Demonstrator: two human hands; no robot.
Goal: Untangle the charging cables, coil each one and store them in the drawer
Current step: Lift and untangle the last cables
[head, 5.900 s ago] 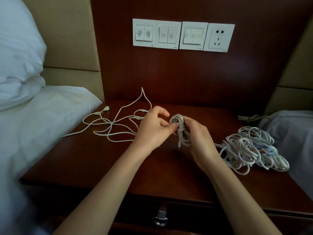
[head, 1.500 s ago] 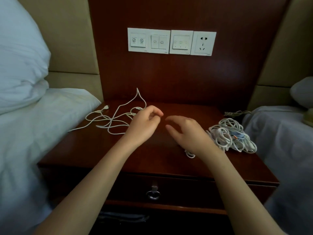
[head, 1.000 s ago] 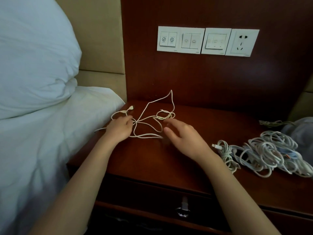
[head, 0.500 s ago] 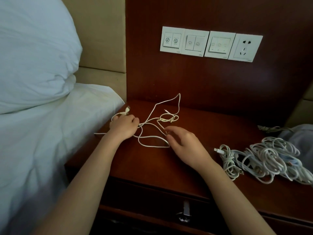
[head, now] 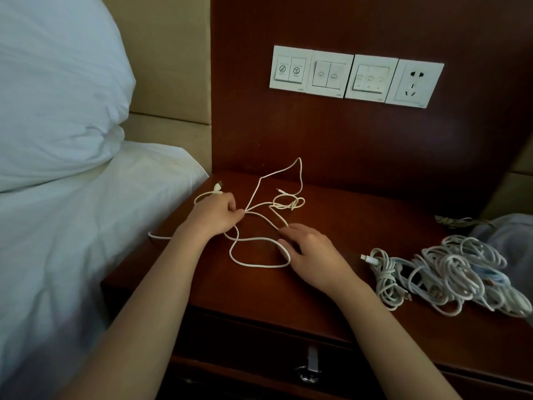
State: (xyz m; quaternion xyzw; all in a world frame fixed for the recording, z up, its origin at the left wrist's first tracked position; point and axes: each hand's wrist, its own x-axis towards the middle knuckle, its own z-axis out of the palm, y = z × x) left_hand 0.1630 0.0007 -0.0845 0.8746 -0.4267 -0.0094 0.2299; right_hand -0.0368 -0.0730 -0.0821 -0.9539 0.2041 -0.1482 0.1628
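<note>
While the white pillow [head: 57, 82] and bed sheet [head: 72, 226] fill the left of the view, the work sits on the dark wooden nightstand [head: 259, 293] just beside them. At its left rear a loose cable [head: 259, 265] sprawls in open loops. Its USB plug [head: 219, 186] lies near the bed, and one bend rises against the back panel. The left hand [head: 215, 216] has thumb and forefinger closed on this cable, pinching strands together where they cross. To its right, the right hand [head: 314, 255] lies low by the big front loop, its fingers [head: 294, 230] nearly straight and resting on the strand, gripping nothing that I can make out. Below it the drawer [head: 259, 342] is closed, its handle [head: 310, 368] untouched. A switch panel [head: 354, 76] is fixed to the wall above. Further right a heap of cables [head: 450, 272] lies on the tabletop, well apart from both hands; how neatly each is wound is hard to tell. By my reading, the step in hand is freeing this one cable of its small tangle near the back. Next the right hand needs to take a strand and draw it out with the left anchoring the crossing; winding follows, and storing is some way off, since the drawer has yet to be opened
</note>
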